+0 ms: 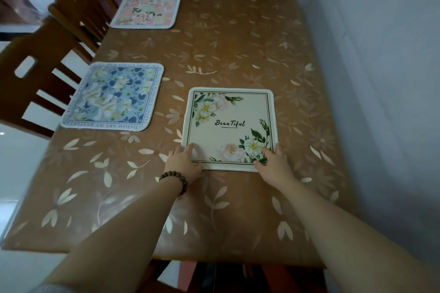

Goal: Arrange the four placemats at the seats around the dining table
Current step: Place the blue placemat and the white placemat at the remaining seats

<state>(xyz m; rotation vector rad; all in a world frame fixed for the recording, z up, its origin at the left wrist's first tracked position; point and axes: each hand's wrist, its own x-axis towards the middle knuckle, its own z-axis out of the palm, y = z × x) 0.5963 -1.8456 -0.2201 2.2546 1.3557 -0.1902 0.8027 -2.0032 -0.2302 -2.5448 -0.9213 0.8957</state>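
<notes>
So, both hands flat on the cream placemat, lower centre of frame.
Left hand and right hand press its near corners, fingers spread, not clenched; the table carries three more mats further up.

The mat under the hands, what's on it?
Cream mat with white and pink flowers, green leaves; head view.

Left hand: palm down, fingers spread flat, fingertips pointing far.
Left wrist: carries a dark brown wooden bead bracelet.
Left forearm: bare, extended from near left toward centre.
Right hand: palm down, fingers flat, thumb pointing left.
Right forearm: bare, extended from near right toward centre.
</notes>
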